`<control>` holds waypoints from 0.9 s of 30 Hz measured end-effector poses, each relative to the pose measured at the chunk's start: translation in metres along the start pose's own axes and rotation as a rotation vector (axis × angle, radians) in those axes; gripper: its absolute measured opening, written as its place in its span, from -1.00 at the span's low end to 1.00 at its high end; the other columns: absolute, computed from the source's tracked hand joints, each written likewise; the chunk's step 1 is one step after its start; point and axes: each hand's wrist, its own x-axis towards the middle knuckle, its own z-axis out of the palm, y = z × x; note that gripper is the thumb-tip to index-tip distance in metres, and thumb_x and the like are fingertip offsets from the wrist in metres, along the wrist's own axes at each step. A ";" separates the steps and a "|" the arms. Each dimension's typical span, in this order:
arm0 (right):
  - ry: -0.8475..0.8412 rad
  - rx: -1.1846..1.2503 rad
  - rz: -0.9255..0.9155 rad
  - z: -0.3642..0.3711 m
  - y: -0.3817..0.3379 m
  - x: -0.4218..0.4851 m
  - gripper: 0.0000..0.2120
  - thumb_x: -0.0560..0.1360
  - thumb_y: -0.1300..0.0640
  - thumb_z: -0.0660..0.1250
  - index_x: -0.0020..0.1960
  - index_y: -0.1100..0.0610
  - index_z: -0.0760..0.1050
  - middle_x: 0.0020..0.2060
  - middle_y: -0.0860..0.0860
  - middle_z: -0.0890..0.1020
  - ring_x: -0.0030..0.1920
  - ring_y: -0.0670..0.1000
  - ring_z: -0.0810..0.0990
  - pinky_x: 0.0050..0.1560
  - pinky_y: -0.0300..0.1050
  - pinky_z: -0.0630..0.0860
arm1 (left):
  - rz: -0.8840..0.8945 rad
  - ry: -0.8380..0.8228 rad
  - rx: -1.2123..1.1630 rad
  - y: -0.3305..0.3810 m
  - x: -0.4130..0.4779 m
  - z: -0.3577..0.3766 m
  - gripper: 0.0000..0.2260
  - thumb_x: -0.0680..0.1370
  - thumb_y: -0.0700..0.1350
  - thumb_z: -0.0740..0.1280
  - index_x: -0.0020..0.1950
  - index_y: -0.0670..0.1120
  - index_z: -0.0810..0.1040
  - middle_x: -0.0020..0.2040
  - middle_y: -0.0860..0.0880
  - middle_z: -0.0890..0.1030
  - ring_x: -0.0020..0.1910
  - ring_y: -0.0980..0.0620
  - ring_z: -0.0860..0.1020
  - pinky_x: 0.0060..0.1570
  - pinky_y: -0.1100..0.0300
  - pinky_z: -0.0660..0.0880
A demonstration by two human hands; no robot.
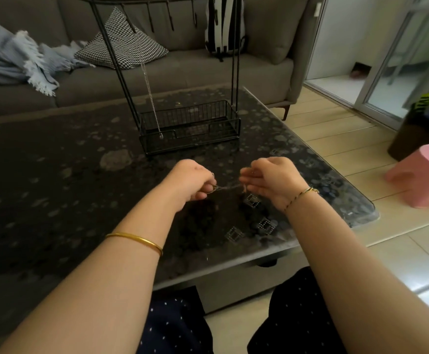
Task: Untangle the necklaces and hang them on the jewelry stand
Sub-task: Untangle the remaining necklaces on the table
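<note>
A thin silver necklace chain (227, 187) is stretched between my two hands, just above the dark glass table (55, 175). My left hand (191, 181) pinches its left end, and my right hand (272, 181) holds the other end with the palm turned up. Behind them stands the black wire jewelry stand (235, 60), with a basket base (190, 129) and hooks along its top bar. One silver necklace (150, 95) hangs from a hook on the left side, its pendant reaching down to the basket. The chain in my hands is blurred and faint.
A grey sofa (182, 70) with a checked cushion, a striped cushion and a pale blue blanket runs behind the table. A pink stool (423, 175) and a dark bin stand on the tiled floor at the right. My knees are under the table's near edge.
</note>
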 end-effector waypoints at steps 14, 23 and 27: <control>0.309 0.106 -0.082 0.001 0.001 0.012 -0.78 0.58 0.32 0.09 -0.19 0.14 0.38 -0.34 0.03 0.49 -0.37 -0.07 0.48 -0.31 -0.21 0.49 | -0.024 0.113 0.321 0.001 0.009 -0.001 -0.83 0.57 -0.18 0.26 0.11 -0.18 0.57 -0.16 -0.11 0.53 -0.29 0.00 0.47 -0.32 0.17 0.46; 0.404 0.291 -0.091 0.007 0.001 0.014 -0.83 0.58 0.33 0.05 0.04 0.18 0.39 -0.28 0.06 0.48 -0.37 -0.05 0.48 -0.21 -0.13 0.58 | -0.054 0.058 0.752 -0.009 0.016 -0.004 -0.91 0.51 -0.15 0.33 -0.04 -0.15 0.54 -0.13 -0.13 0.54 -0.09 -0.10 0.56 -0.14 0.08 0.48; 0.312 0.467 -0.003 0.007 -0.003 0.012 -0.81 0.59 0.34 0.06 0.07 0.18 0.40 -0.33 0.05 0.44 -0.35 -0.03 0.47 -0.14 -0.08 0.60 | -0.091 -0.044 0.806 -0.008 0.014 0.000 -0.84 0.50 -0.17 0.37 0.05 -0.16 0.57 -0.04 -0.11 0.58 -0.04 -0.08 0.59 0.01 0.08 0.56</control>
